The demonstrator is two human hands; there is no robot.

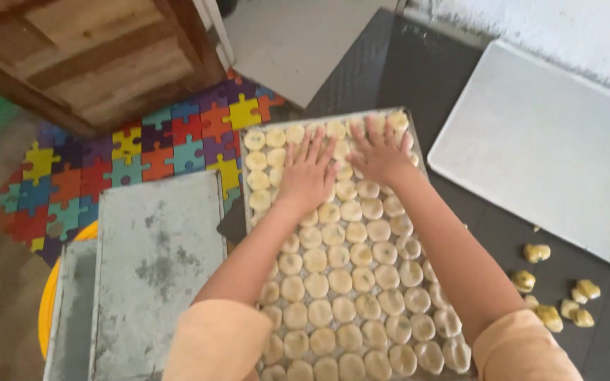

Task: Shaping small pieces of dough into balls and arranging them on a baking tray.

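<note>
Pale dough rounds (340,282) fill metal tray (248,128). Left hand (308,175) and right hand (381,154), fingers spread wide, press flat on far rows, holding nothing.

dough rounds (340,282) under hands (308,173) hidden

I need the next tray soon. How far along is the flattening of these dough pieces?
Near rows of pale round dough discs on the metal baking tray already look flat. Left hand and right hand press flat on the far rows. Yellowish loose lumps lie untouched on the dark table.
</note>
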